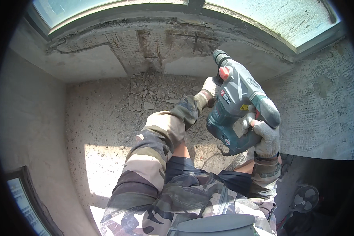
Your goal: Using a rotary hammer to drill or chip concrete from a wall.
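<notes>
A grey and dark green rotary hammer drill (242,88) with a red knob is held up in front of me, its black chuck tipped toward the wall below the window. No bit can be made out beyond the chuck. My left hand (209,90), in a pale work glove, is closed at the front of the drill, apparently round its side handle, which is mostly hidden. My right hand (266,137), gloved too, wraps the rear handle, fingers near the red trigger. Behind the chuck runs the broken wall (157,45), its plaster chipped off below the window frame.
Broken plaster rubble (157,92) lies on the dusty floor at the wall's foot. A window (271,21) spans the far side. The right wall (314,106) is rough and pitted. A small fan (305,198) stands at the lower right; a second window (25,204) is lower left.
</notes>
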The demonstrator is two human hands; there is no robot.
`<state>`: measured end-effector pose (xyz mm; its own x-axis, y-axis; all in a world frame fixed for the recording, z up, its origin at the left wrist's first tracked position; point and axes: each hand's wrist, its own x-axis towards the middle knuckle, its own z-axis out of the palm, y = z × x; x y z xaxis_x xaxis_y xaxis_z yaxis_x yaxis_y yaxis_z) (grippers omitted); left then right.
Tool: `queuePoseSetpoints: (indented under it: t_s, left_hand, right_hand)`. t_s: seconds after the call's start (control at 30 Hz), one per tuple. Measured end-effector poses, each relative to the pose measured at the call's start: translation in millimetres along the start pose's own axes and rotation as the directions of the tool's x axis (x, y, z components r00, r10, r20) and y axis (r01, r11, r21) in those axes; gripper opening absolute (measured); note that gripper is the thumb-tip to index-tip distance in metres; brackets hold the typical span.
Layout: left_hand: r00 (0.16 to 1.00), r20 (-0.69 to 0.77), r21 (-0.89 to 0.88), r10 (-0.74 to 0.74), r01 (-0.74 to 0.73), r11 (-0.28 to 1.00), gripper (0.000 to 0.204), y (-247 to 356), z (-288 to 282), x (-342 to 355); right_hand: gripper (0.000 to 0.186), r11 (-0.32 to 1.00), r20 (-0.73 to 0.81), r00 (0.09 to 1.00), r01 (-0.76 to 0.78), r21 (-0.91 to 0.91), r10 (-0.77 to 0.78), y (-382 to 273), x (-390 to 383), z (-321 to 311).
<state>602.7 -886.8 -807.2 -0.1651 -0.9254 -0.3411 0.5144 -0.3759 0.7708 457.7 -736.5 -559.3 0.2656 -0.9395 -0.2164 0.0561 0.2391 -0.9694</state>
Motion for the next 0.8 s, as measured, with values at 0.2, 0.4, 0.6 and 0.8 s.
queuePoseSetpoints:
  t_s: [0.2, 0.4, 0.6, 0.8]
  left_hand:
    - [0.993, 0.114, -0.042, -0.041, 0.046, 0.998, 0.035, 1.5, 2.6, -14.8]
    - [0.984, 0.063, -0.524, -0.165, 0.173, 0.834, 0.034, -50.3, -16.0, 31.5]
    - [0.99, -0.111, 0.034, 0.085, -0.082, 0.996, 0.039, -61.3, -24.3, 45.6]
    - [0.974, -0.012, 0.922, 0.224, -0.076, 0.38, 0.046, -20.2, -17.0, 30.3]
  right_hand:
    - [0.036, 1.0, 0.015, 1.0, 0.006, 0.009, -0.006, 36.7, 4.5, -12.1]
    - [0.03, 0.933, 0.127, 0.99, 0.096, -0.348, -0.054, 76.5, 10.6, -31.5]
    - [0.016, 0.989, -0.131, 0.988, 0.064, -0.137, -0.083, 83.4, 12.1, -53.0]
    - [0.032, 0.919, -0.164, 0.986, 0.057, 0.39, 0.008, 110.7, 29.6, -102.5]
